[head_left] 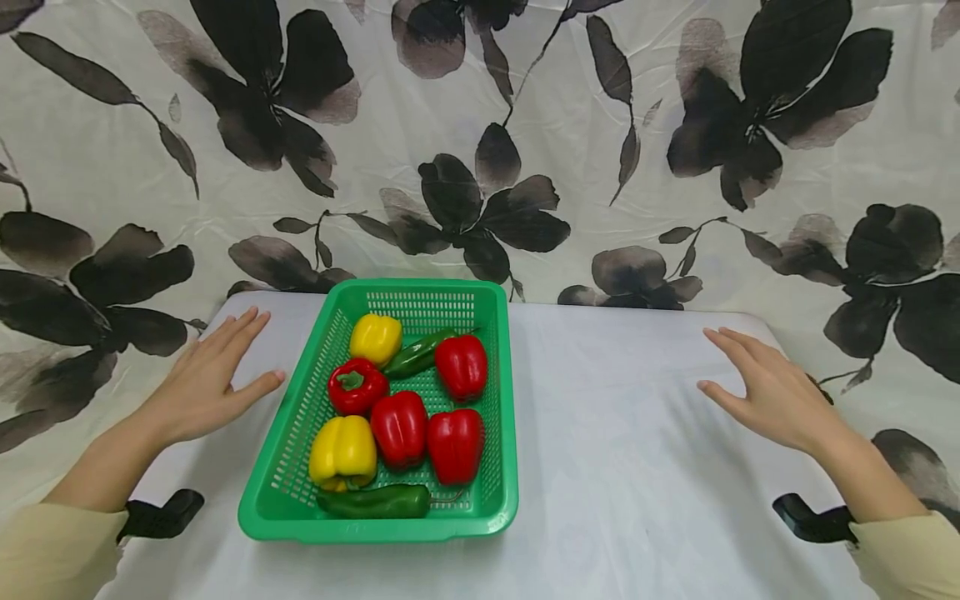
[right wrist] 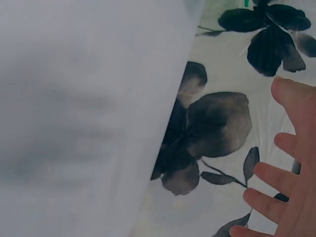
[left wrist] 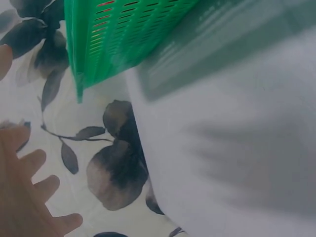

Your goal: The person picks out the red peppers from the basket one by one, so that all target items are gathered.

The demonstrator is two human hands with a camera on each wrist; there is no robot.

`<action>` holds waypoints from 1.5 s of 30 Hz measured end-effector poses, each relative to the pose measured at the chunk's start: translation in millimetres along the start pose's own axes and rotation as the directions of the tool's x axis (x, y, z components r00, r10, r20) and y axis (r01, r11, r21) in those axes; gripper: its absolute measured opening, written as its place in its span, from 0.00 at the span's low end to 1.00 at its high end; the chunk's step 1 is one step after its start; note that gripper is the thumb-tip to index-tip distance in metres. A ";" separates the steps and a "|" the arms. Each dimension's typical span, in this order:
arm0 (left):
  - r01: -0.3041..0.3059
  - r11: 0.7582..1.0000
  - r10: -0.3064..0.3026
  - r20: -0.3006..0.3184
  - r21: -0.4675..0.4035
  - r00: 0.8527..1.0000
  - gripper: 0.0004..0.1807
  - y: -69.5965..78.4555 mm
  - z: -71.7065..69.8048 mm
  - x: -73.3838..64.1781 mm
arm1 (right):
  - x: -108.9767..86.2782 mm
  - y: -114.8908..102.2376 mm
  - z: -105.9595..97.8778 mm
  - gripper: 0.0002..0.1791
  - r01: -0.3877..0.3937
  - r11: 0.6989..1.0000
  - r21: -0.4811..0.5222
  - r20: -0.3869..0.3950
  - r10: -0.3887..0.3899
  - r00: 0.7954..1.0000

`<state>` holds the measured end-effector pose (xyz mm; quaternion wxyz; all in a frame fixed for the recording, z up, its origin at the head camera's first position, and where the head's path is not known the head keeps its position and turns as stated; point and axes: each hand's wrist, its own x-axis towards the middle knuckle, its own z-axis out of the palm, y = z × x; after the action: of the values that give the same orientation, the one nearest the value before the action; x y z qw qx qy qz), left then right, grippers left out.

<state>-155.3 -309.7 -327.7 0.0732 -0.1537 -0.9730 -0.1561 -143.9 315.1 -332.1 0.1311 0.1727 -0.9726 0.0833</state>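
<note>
A green plastic basket with slotted walls stands left of centre on a white table. In it lie two yellow bell peppers, several red bell peppers and two long green peppers. One green pepper lies slantwise near the back. My left hand hovers left of the basket, fingers straight, holding nothing. Over the table's right side my right hand is held with fingers extended and nothing in it. In the left wrist view the basket's wall shows beyond the left fingers.
The white table extends right of the basket, with the right hand's shadow on it. Behind and beside it hangs a pale cloth with dark flowers. Black wrist mounts stick out near both sleeves.
</note>
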 end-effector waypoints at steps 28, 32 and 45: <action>0.124 0.965 -0.109 0.075 -0.232 0.991 0.43 -0.1 2.6 2.5 | 27.7 -44.7 -2.8 0.36 0.073 0.984 0.165 -0.030 -0.069 0.997; 0.122 0.959 -0.107 0.072 -0.255 0.992 0.44 0.9 4.9 3.0 | 32.1 -51.0 -2.3 0.35 0.086 0.981 0.174 -0.032 -0.081 0.996; 0.161 0.922 -0.117 0.143 -0.352 0.983 0.40 0.6 9.8 0.1 | 49.8 -74.3 3.0 0.34 0.125 0.970 0.209 -0.027 -0.122 0.992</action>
<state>-156.1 -305.9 -336.8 -0.0259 -0.1042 -0.9386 -0.3278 -163.1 230.1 -312.1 0.1236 0.2453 -0.9448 0.1787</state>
